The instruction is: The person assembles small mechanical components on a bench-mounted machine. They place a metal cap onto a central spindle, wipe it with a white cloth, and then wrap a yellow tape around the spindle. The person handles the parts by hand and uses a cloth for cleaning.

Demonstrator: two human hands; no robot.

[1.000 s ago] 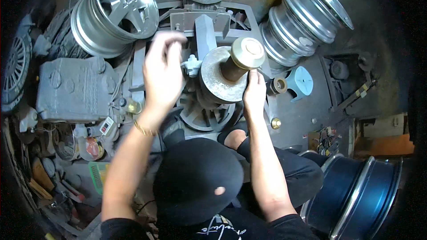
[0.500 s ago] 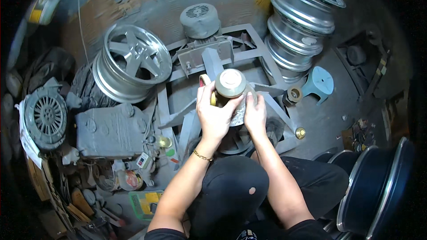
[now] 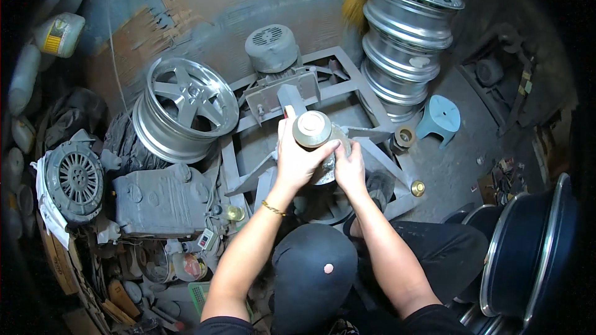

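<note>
Both hands hold a grey, round-ended cylinder [image 3: 312, 129] with a pale disc on its end, above the metal frame. My left hand [image 3: 295, 160] wraps its left side, thumb across the front. My right hand [image 3: 351, 169] closes on its lower right, thumb pointing up. A speckled grey surface [image 3: 325, 177] shows between the hands; whether it belongs to the cylinder I cannot tell. Behind the left fingers, a red-and-white curved edge [image 3: 289, 111] peeks out, mostly hidden.
Under my hands is a grey metal frame [image 3: 347, 62] bearing a motor [image 3: 271, 48]. Left of it leans a spoked alloy wheel [image 3: 194, 102]. Stacked rims [image 3: 406, 49] and a blue stool [image 3: 439, 118] stand right. A brass-coloured round piece [image 3: 418, 188] sits on the frame's corner.
The view has shifted, so the surroundings sit lower in the picture. Both hands keep their hold on the cylinder, which appears slightly further left; the yellow part beside the left fingers is now hidden.
</note>
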